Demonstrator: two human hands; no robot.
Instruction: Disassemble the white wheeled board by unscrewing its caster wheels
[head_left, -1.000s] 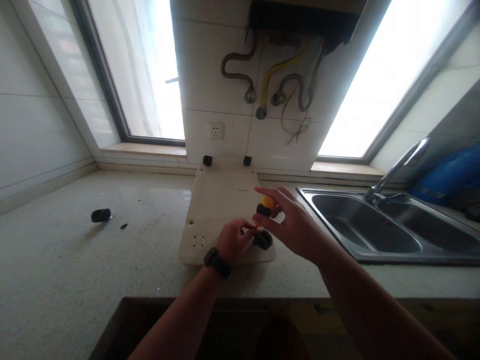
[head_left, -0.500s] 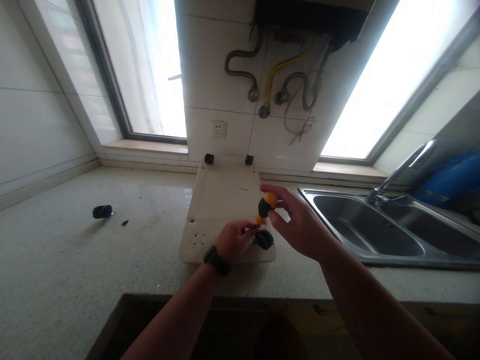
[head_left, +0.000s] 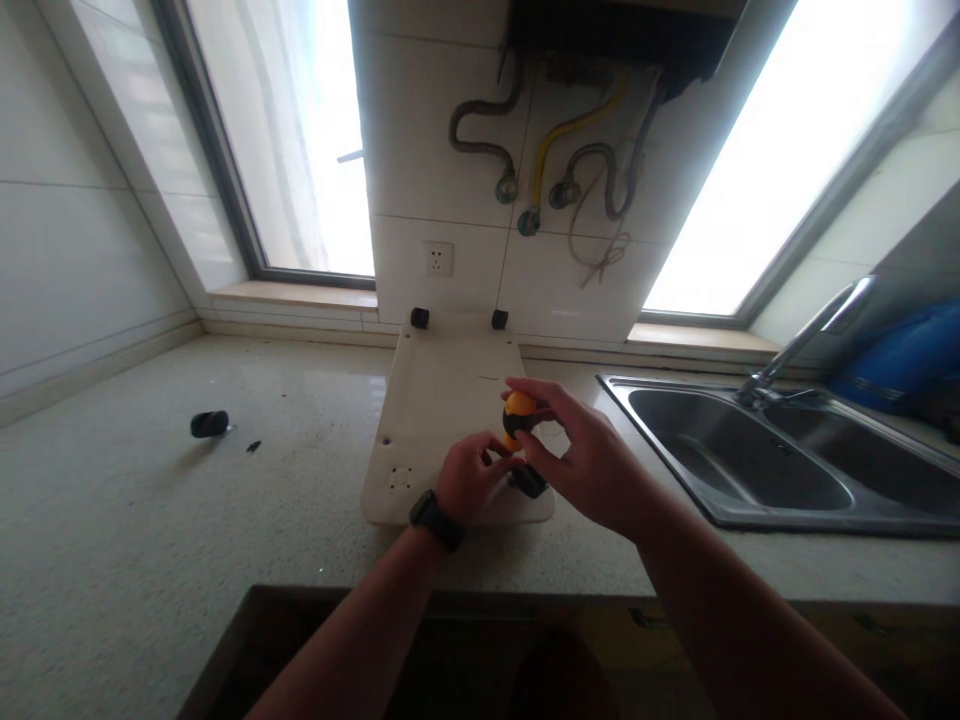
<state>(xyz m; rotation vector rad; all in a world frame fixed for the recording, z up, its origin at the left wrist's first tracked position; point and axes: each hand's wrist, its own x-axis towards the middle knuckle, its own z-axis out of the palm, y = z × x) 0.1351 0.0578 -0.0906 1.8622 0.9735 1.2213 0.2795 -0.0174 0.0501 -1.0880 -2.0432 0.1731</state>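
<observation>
A stubby screwdriver [head_left: 517, 412] with a yellow and black handle stands nearly upright in my right hand [head_left: 585, 445], fingers around the handle. My left hand [head_left: 472, 475] is closed in a pinch beside the screwdriver's lower end; what lies between its fingertips is too small to make out. Both hands are over the near right corner of a cream-coloured panel [head_left: 442, 400] lying on the counter. At that corner a black caster wheel [head_left: 529, 482] is partly covered by my right hand. Two more black casters, a left one [head_left: 420, 318] and a right one [head_left: 499, 319], sit at the far corners.
A loose black caster [head_left: 209, 424] and a small dark piece [head_left: 254, 446] lie on the speckled counter [head_left: 300, 520] to the left. The steel double sink [head_left: 720, 450] with its faucet [head_left: 806, 340] is on the right. Hoses [head_left: 480, 147] and a socket [head_left: 438, 259] are on the tiled wall.
My right hand and the screwdriver have shifted slightly left and the handle is more upright. My left hand stays pinched at nearly the same place.
</observation>
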